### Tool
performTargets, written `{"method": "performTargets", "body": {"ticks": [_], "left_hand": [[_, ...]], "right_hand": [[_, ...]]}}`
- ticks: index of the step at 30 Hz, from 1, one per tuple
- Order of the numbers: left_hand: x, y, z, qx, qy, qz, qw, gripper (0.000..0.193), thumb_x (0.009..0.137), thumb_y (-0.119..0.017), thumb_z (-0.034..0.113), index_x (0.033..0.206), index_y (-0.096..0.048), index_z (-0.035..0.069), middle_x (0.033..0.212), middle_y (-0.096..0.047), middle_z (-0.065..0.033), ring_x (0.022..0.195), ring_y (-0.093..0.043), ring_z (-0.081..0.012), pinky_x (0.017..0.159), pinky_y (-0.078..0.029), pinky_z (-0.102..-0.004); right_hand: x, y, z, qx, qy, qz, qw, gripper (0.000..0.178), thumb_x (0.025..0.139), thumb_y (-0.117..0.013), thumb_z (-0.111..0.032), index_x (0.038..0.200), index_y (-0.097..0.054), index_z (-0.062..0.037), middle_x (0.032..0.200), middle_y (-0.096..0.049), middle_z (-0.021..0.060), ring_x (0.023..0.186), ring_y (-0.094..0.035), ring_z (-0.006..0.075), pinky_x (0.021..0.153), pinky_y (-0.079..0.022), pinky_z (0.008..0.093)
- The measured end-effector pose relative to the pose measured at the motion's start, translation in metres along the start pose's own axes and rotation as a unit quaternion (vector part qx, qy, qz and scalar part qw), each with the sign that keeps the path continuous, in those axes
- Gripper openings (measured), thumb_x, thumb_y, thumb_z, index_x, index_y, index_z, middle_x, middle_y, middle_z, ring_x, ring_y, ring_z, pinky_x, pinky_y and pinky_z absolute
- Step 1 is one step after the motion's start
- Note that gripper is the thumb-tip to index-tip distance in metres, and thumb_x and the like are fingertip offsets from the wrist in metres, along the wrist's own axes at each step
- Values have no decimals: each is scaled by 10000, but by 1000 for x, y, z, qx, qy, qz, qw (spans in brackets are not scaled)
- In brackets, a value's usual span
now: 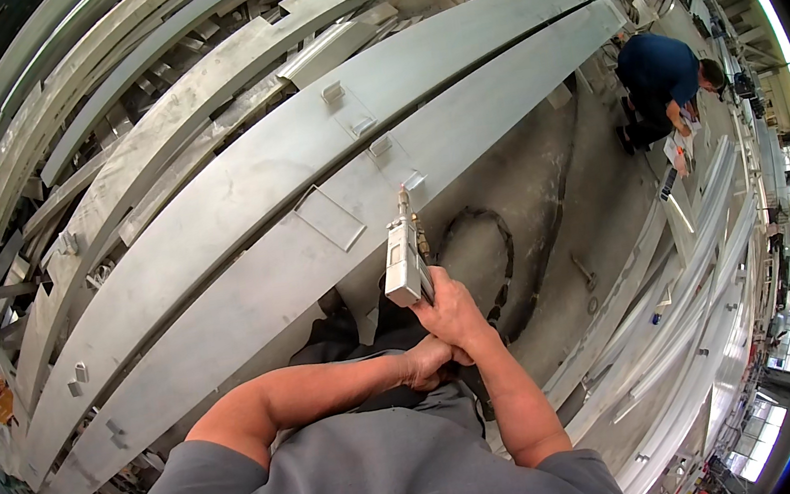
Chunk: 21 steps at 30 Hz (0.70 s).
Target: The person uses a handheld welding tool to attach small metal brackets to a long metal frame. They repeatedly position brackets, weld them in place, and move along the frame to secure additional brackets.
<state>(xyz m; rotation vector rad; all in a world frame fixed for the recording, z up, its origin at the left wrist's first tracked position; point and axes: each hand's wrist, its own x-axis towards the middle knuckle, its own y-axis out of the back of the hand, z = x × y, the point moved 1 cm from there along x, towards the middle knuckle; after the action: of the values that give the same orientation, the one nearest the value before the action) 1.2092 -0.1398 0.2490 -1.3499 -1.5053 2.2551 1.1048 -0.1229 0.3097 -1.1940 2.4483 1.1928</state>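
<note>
A silver, boxy handheld welding gun (403, 264) sits in my right hand (455, 311), whose fingers are wrapped round its handle. Its narrow nozzle points away from me, the tip close to a small bracket (414, 181) on the near edge of a long grey metal panel (250, 293). My left hand (428, 362) is closed just below, against the right wrist. What it grips, if anything, is hidden. A thin rectangular outline frame (330, 218) and a small raised tab (381, 146) are also on that panel.
A second long panel (234, 181) lies beyond a dark gap, with stacked curved metal parts behind. A dark hose (504, 232) loops over the floor. Long metal profiles (696, 306) lie at right. A person in dark blue (659, 73) bends over at far right.
</note>
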Motion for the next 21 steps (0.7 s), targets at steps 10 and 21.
{"method": "performTargets", "body": {"ticks": [10,21], "left_hand": [[-4,-3,2,19,-9,19,1000,295,773,-673,8,1027,-639,154,922,-606,26,822,-549,-169,636,-413,-338],[0,0,-4,-5,-5,24,1000,304,774,-661,-32,1019,-646,146,830,-602,32,665,-533,-132,516,-353,-293]], "right_hand": [[3,-3,3,-29,-6,5,1000,522,870,-713,-299,1219,-521,38,1045,-673,314,1015,-637,502,849,-517,528],[0,-5,4,-20,-23,16,999,511,864,-719,-291,1205,-534,42,1048,-674,311,1019,-643,492,855,-518,520]]}}
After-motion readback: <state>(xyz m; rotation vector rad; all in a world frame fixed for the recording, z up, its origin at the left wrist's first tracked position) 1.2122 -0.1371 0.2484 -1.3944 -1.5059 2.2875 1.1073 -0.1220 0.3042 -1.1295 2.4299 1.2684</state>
